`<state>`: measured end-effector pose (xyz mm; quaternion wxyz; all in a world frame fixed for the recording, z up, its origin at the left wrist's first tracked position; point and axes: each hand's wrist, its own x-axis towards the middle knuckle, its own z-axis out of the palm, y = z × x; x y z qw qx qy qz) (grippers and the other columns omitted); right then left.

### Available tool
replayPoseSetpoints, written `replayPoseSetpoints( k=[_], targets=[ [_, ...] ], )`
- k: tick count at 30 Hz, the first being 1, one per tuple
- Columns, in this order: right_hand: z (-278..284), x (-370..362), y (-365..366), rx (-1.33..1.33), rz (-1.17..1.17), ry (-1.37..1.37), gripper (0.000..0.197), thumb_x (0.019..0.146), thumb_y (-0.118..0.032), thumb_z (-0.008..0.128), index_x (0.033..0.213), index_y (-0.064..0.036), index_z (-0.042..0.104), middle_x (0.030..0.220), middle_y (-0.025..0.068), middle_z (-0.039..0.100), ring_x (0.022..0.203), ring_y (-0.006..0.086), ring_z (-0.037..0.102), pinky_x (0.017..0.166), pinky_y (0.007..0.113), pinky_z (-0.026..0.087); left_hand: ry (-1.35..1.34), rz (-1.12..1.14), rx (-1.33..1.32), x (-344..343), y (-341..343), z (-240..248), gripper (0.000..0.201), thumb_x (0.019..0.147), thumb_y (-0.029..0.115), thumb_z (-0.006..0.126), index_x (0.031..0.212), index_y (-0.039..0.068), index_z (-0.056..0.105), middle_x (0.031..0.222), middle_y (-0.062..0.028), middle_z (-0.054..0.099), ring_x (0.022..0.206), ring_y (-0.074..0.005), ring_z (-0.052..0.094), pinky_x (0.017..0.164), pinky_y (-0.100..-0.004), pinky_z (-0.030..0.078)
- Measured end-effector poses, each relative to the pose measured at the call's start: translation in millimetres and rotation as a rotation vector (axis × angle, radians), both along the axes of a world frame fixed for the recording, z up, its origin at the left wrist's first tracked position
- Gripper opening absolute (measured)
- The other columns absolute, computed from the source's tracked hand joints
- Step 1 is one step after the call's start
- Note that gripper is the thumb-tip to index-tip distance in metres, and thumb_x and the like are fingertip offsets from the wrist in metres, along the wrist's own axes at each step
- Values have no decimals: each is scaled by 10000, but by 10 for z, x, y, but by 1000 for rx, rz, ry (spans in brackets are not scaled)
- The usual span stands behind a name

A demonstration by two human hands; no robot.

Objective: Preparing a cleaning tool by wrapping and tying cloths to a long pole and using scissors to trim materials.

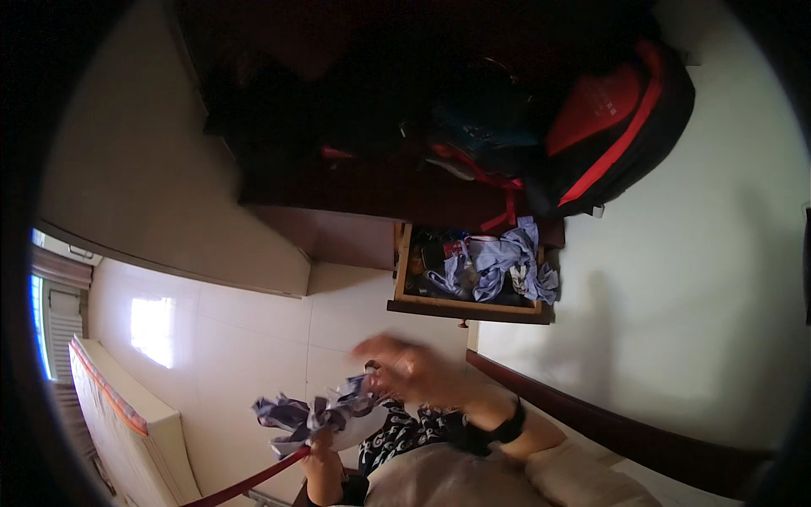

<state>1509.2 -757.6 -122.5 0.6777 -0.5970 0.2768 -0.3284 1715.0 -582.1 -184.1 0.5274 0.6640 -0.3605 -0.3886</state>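
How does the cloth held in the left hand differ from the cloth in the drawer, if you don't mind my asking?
The held cloth is gripped by the left hand, while the drawer cloth lies in the open drawer. The held cloth is bunched up; the drawer cloth spreads out toward the drawer's right side. Both are crumpled and bluish-grey.

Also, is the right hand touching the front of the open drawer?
Apart. The head view shows it: a strip of pale floor lies between the blurred right hand and the open drawer.
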Motion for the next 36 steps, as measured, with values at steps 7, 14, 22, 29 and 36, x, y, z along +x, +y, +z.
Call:
replayPoseSetpoints(
  k=[7,14,22,29,36],
  targets=[
    [-1452,-2018,-676,-527,-1174,1166,605,700,-151,618,1231,-56,343,1179,214,410,1087,383,401,903,445,351,350,228,-11,-275,-317,394,208,785,38,542,986,18,492,964,-89,580,704,-75,476,576,-206,379],
    [-1779,-1501,-474,-315,-621,1058,211,691,-81,548,892,-25,576,906,210,563,866,381,530,754,428,435,10,166,30,-255,-132,83,215,780,14,518,986,61,556,1038,-110,569,882,-231,523,739,-311,398],
    [-2162,-1594,-758,-310,-608,1089,264,673,-46,535,932,-6,564,1053,235,499,948,386,497,819,415,415,-430,-75,57,-164,-144,195,209,785,33,515,988,77,534,947,-67,568,801,-156,504,674,-243,381],
    [-1337,-1265,-408,-548,-813,1205,364,676,-123,570,1039,-108,565,1031,170,509,974,337,482,818,440,392,280,327,55,-317,-178,182,197,798,47,514,995,62,510,906,-40,539,710,-95,446,606,-225,367],
    [-1597,-975,-508,-385,-320,1209,515,819,-509,384,1136,-125,516,1167,129,469,1075,315,451,923,493,310,145,157,126,-272,-221,149,264,726,58,578,976,17,506,951,-90,564,845,-169,542,749,-271,417]
  ],
)
